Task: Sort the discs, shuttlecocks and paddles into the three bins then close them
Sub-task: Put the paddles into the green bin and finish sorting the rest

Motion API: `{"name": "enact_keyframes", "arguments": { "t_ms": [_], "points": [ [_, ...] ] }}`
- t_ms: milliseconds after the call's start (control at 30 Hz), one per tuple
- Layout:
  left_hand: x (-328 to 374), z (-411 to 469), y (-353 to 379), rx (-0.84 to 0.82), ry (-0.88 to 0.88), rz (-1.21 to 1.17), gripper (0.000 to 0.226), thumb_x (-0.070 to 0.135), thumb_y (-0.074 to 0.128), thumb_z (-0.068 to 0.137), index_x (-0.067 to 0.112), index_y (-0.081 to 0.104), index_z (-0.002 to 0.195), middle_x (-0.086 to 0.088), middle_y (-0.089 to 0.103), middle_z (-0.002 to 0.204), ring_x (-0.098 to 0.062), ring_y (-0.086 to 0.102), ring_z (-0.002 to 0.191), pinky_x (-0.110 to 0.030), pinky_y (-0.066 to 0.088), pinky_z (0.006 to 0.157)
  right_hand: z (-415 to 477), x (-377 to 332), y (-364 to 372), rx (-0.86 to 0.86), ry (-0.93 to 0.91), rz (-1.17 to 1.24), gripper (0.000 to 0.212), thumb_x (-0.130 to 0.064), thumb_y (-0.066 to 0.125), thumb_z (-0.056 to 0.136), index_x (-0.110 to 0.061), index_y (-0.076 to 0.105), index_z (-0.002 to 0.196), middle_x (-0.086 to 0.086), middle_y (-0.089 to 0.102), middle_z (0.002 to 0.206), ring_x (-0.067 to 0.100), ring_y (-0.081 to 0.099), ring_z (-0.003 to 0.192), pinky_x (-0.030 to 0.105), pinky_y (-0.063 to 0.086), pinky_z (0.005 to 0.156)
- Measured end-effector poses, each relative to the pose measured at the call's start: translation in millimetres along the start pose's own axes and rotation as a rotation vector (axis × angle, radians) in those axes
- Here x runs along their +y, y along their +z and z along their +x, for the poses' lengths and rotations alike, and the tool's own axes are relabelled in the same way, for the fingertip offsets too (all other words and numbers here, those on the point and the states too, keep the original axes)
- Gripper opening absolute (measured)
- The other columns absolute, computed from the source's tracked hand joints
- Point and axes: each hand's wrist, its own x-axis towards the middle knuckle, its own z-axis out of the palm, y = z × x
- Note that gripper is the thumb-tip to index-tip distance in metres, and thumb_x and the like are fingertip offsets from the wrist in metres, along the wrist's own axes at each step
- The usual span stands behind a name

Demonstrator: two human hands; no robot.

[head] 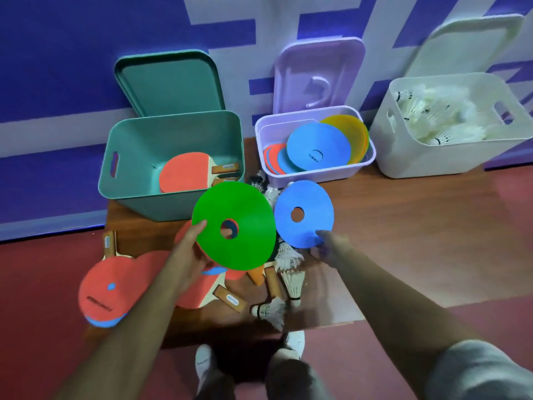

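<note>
The person wore a grey sleeve [484, 370] on the right upper arm, loose and soft-looking, with a rounded hem. Beyond the sleeve's hem the right forearm [389, 295] was bare as far as the right hand [331, 249]. Opposite the sleeve, the left forearm [138, 307] was bare along all its visible length, as was the left hand [190, 255]. To the left of the sleeve were two white shoes: the left shoe [204, 360] had a rounded toe, and the right shoe [294, 340] was partly hidden. Dark trousers [291, 376] covered both legs beside the sleeve, perhaps grey, though the dim view left that uncertain.
</note>
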Motion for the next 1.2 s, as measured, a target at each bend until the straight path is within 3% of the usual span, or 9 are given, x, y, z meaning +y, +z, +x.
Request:
{"name": "enact_keyframes", "arguments": {
  "t_ms": [133, 233, 333, 433, 567, 700, 833, 933, 1200],
  "points": [
    [-5, 5, 4, 0.041, 0.004, -0.006, 0.026, 0.031, 0.043, 0.098, 0.021, 0.065, 0.109, 0.001, 0.075, 0.102, -0.015, 0.070, 0.090, -0.046, 0.044, 0.097, 6, -2, -4, 0.005, -0.031, 0.068, 0.012, 0.002, 0.056, 0.088, -0.001, 0.052, 0.078, 0.013, 0.046, 0.065, 0.020, 0.041, 0.047, 0.021, 0.033, 0.038],
    [-4, 3, 8, 0.028, 0.004, 0.027, 0.026, 0.029, 0.045, 0.097, 0.020, 0.064, 0.112, -0.001, 0.074, 0.106, -0.015, 0.071, 0.091, -0.044, 0.047, 0.094, -14, -9, -17, 0.002, -0.125, 0.180, 0.003, 0.003, 0.054, 0.088, 0.001, 0.054, 0.088, 0.014, 0.050, 0.074, 0.022, 0.043, 0.052, 0.026, 0.035, 0.043],
    [1, 2, 16, 0.004, 0.026, 0.095, 0.031, 0.024, 0.053, 0.094, 0.018, 0.059, 0.125, -0.009, 0.068, 0.120, -0.022, 0.068, 0.097, -0.047, 0.047, 0.095, -39, -13, -33, 0.016, -0.188, 0.216, 0.013, 0.002, 0.055, 0.089, 0.000, 0.057, 0.102, 0.012, 0.060, 0.082, 0.027, 0.053, 0.062, 0.031, 0.044, 0.053],
    [9, 1, 30, -0.017, 0.065, 0.178, 0.021, 0.015, 0.057, 0.093, 0.021, 0.059, 0.113, -0.011, 0.068, 0.113, -0.025, 0.067, 0.089, -0.046, 0.048, 0.091, -64, -11, -40, -0.016, -0.260, 0.248, 0.024, 0.000, 0.056, 0.089, -0.001, 0.062, 0.112, 0.010, 0.065, 0.085, 0.028, 0.054, 0.073, 0.037, 0.043, 0.062],
    [15, -2, 50, -0.134, 0.114, 0.216, 0.019, 0.014, 0.057, 0.093, 0.014, 0.053, 0.112, -0.012, 0.068, 0.107, -0.020, 0.069, 0.085, -0.036, 0.057, 0.079, -97, -12, -29, -0.120, -0.349, 0.217, 0.014, -0.002, 0.055, 0.091, -0.008, 0.066, 0.099, 0.011, 0.066, 0.085, 0.025, 0.052, 0.067, 0.033, 0.041, 0.059],
    [21, -7, 65, -0.257, 0.130, 0.191, 0.029, 0.025, 0.060, 0.089, 0.016, 0.053, 0.116, -0.004, 0.070, 0.112, -0.019, 0.068, 0.098, -0.035, 0.058, 0.082, -110, -16, -12, -0.112, -0.510, 0.014, 0.007, -0.005, 0.056, 0.091, -0.007, 0.063, 0.092, 0.008, 0.065, 0.088, 0.023, 0.058, 0.078, 0.035, 0.045, 0.066],
    [28, -8, 77, -0.333, 0.132, 0.133, 0.039, 0.023, 0.061, 0.087, 0.013, 0.051, 0.123, -0.007, 0.067, 0.121, -0.024, 0.066, 0.105, -0.042, 0.057, 0.085, -109, -23, -3, -0.090, -0.584, -0.069, 0.037, -0.004, 0.053, 0.084, -0.015, 0.055, 0.119, -0.001, 0.066, 0.112, 0.017, 0.063, 0.102, 0.039, 0.054, 0.088],
    [34, -4, 87, -0.367, 0.129, 0.140, 0.040, 0.019, 0.061, 0.087, 0.013, 0.051, 0.126, -0.008, 0.068, 0.120, -0.024, 0.066, 0.106, -0.045, 0.057, 0.086, -105, -34, -2, -0.140, -0.587, -0.040, 0.044, 0.001, 0.053, 0.081, -0.013, 0.054, 0.122, 0.003, 0.065, 0.118, 0.021, 0.064, 0.106, 0.046, 0.055, 0.090],
    [69, 42, 126, -0.145, 0.399, 0.489, 0.023, -0.001, 0.061, 0.090, 0.016, 0.062, 0.107, -0.006, 0.069, 0.100, -0.018, 0.068, 0.088, -0.032, 0.058, 0.077, -96, -105, -21, -0.059, -0.784, -0.047, 0.049, -0.006, 0.060, 0.071, -0.012, 0.052, 0.119, 0.005, 0.062, 0.106, 0.013, 0.063, 0.093, 0.034, 0.054, 0.077]
  ]
}}
